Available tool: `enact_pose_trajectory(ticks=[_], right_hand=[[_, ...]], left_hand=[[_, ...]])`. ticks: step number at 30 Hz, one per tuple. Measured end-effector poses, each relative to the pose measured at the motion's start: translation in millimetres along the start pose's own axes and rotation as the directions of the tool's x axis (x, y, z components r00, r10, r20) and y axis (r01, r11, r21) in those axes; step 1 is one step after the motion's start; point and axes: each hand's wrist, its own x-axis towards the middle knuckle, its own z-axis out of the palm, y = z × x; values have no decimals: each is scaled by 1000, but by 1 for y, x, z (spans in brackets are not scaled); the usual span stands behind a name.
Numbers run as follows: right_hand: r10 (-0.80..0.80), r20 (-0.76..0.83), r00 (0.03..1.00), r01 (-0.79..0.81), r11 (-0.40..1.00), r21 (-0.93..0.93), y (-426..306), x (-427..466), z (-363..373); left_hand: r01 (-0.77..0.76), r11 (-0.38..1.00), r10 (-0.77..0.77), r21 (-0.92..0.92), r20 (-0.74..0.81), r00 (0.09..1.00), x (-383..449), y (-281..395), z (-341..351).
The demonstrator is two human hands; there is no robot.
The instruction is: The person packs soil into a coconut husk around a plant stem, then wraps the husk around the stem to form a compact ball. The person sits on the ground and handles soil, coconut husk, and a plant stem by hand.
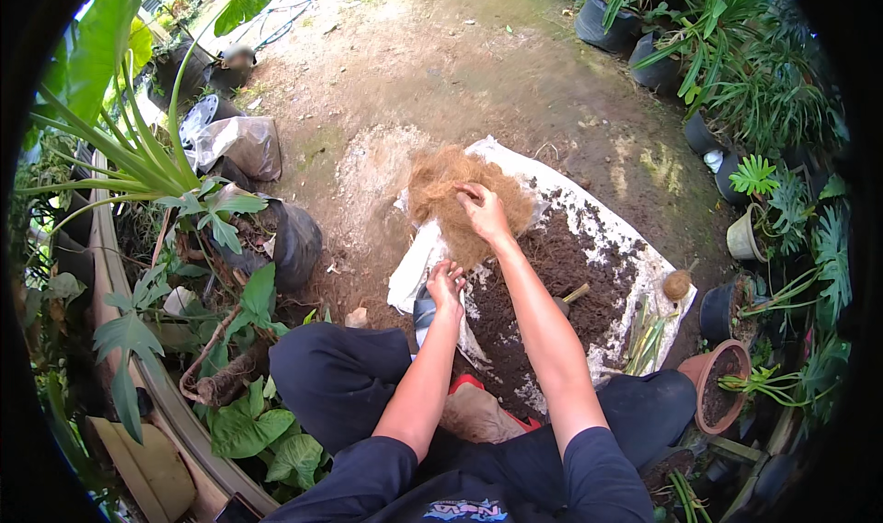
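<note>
A loose heap of brown plant fibre [441, 192] lies at the far left end of a white sheet [497, 154]. My right hand [483, 209] is over the heap with thumb and fingers bent towards each other; whether fibre is pinched between them cannot be told. Below the heap's near edge is my left hand [446, 285], palm up with curled fingers and nothing visible in it. Dark soil [572, 268] is spread over the sheet, and a tool's short handle [576, 293] sticks up beside my right forearm. Cut green leaves [646, 340] and a small brown fibre ball [677, 285] rest at the sheet's right side.
A black plant bag [296, 243] and a clear plastic bag [252, 147] stand at the left. A curved ledge [165, 399] runs among leafy plants. Along the right are a terracotta pot [738, 412], a white pot [743, 237] and several dark pots. Bare ground [483, 61] stretches ahead.
</note>
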Motion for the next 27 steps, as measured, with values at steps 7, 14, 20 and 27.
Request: enact_pose_trajectory(ticks=[7, 14, 20, 27], right_hand=[[-360, 219, 907, 275, 900, 339, -55, -61, -44], [-67, 235, 970, 48, 995, 84, -82, -100, -49], [-268, -12, 963, 259, 942, -216, -113, -118, -35], [-105, -54, 993, 114, 968, 225, -97, -113, -17]], left_hand=[[247, 845, -15, -474, 442, 897, -42, 84, 31], [-47, 935, 281, -351, 656, 701, -94, 185, 45], [-315, 949, 249, 13, 579, 776, -124, 206, 38], [-301, 921, 117, 248, 559, 821, -146, 221, 6]])
